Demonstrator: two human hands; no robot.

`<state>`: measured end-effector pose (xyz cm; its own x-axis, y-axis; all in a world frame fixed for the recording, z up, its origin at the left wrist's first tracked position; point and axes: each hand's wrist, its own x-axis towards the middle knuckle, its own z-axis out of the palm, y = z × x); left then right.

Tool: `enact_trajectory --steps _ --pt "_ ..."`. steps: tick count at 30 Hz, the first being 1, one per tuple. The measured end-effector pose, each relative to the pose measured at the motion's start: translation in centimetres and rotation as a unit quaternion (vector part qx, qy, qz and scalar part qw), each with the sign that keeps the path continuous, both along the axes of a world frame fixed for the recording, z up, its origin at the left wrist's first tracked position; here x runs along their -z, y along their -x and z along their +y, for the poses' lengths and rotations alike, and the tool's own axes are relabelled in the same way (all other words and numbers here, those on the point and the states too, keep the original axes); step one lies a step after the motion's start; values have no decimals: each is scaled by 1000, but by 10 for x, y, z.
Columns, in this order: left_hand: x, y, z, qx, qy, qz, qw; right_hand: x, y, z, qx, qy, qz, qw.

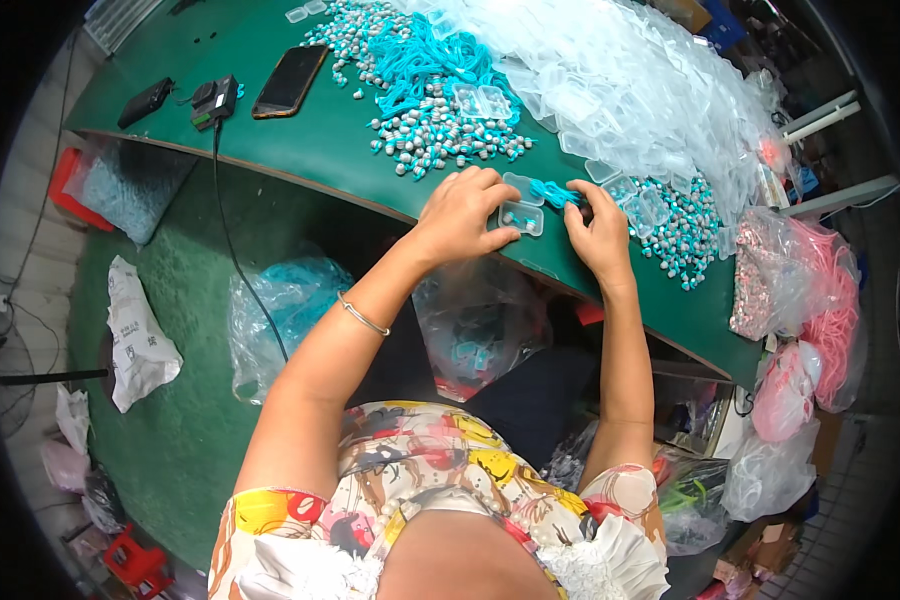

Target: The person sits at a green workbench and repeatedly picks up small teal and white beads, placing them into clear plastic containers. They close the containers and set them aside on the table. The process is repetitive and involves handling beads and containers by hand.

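Observation:
My left hand (458, 215) grips a small clear plastic box (534, 228) at the table's front edge, thumb on its near side. The box lies with its lid raised, and a few small grey and turquoise pieces sit inside. Between thumb and fingers, my right hand (600, 232) pinches a bundle of turquoise cord (552, 193), which reaches over to the box's lid. Beyond my left hand spreads a heap of grey and turquoise beads (435, 130), with a pile of turquoise cords (440, 62) behind it. More turquoise pieces (682, 225) are heaped right of my right hand.
A large mound of clear plastic boxes (610, 75) covers the table's far right. At the left lie a phone (290, 82) and a black device (213, 102) with a cable hanging off the edge. Bags of pink cord (828, 310) stand beyond the right end. Plastic bags (285, 310) sit below.

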<state>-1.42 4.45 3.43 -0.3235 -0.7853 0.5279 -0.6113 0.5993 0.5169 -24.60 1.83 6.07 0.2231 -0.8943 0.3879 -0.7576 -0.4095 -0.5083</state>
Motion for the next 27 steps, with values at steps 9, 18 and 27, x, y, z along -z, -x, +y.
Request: enact_trajectory --steps 9,18,27 --pt "1 0 0 -1 -4 -1 1000 -2 4 -12 16 64 40 997" --pt "-1 2 0 3 -22 2 1000 -14 -1 6 -96 -31 -179 979" --pt "1 0 -1 5 -22 12 1000 -2 -26 15 -141 32 -48 988"
